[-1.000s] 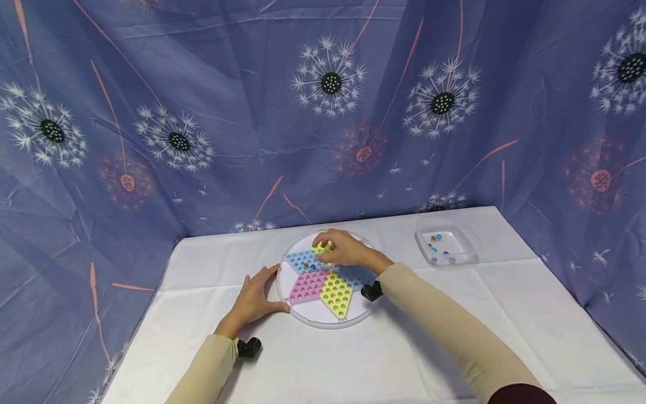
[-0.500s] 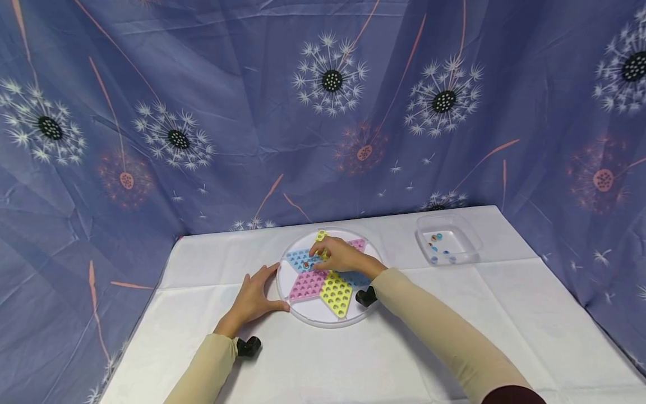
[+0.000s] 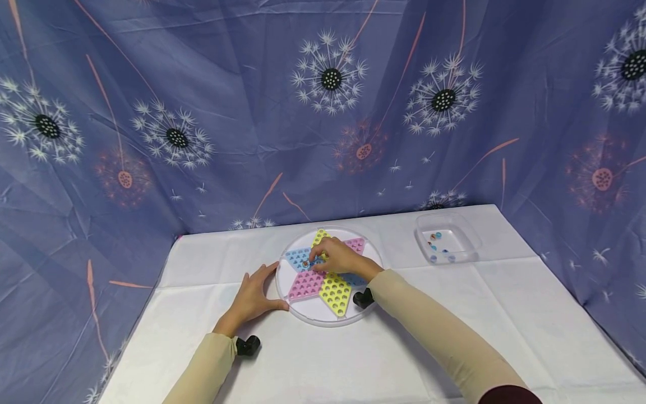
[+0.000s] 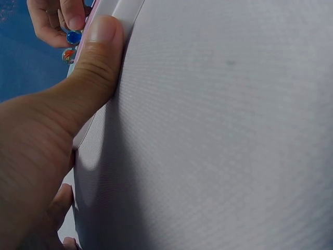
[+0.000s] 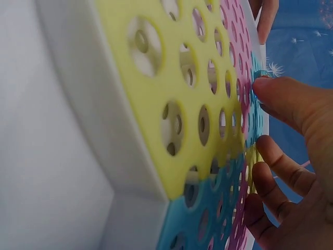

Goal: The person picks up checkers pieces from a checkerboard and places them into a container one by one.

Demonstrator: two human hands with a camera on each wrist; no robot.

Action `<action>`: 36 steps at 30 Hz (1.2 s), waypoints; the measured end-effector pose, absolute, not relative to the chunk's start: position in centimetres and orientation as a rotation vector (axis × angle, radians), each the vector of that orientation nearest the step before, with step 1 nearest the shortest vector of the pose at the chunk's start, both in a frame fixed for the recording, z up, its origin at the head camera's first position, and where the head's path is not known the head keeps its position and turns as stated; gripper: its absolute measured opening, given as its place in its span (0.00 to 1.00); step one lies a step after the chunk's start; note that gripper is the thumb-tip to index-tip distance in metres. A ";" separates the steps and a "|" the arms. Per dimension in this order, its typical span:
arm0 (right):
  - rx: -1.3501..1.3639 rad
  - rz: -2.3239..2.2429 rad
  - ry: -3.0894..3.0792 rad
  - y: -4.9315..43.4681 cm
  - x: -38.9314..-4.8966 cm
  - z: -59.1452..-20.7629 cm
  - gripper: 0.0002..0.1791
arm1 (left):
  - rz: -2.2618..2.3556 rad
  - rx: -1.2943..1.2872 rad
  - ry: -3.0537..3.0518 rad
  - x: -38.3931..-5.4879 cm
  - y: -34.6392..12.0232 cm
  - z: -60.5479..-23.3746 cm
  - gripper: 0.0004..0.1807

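A round white Chinese checkers board (image 3: 353,314) with a pink, yellow and blue star of holes lies on the table. My left hand (image 3: 252,297) rests against its left rim, thumb (image 4: 99,57) on the near side and fingers spread along the edge. Over the blue point my right hand (image 3: 340,258) is lowered, fingers curled. A blue marble (image 4: 74,36) shows between its thumb and index fingertips in the left wrist view. Beside it sits an orange-patterned marble (image 4: 68,55). The right wrist view shows the right thumb (image 5: 286,99) and bent fingers near the board's surface.
A clear plastic box (image 3: 471,238) with several marbles stands at the back right. White cloth (image 3: 323,365) covers the table. A blue dandelion-print curtain (image 3: 252,112) hangs behind it.
My right hand has moved slightly left and lower over the board, towards the blue point, uncovering more of the yellow and pink points at the back. My left hand stays at the rim.
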State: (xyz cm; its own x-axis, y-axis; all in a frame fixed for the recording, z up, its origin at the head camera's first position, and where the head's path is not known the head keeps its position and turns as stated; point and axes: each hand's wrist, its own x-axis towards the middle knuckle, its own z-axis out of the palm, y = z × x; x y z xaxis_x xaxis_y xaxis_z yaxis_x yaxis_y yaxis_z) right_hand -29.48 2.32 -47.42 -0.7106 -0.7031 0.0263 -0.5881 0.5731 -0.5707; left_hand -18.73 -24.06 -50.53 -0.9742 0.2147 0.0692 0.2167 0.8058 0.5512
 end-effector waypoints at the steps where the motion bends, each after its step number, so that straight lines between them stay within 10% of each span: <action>1: -1.088 -0.832 2.603 2.3 -29.5 -47.4 0.06 | -0.907 -0.355 -2.984 -18.7 -24.1 -50.5 0.64; 36: -1.202 -1.031 2.583 3.4 -30.0 -45.3 0.09 | -0.914 -0.367 -2.968 -18.7 -24.1 -50.6 0.65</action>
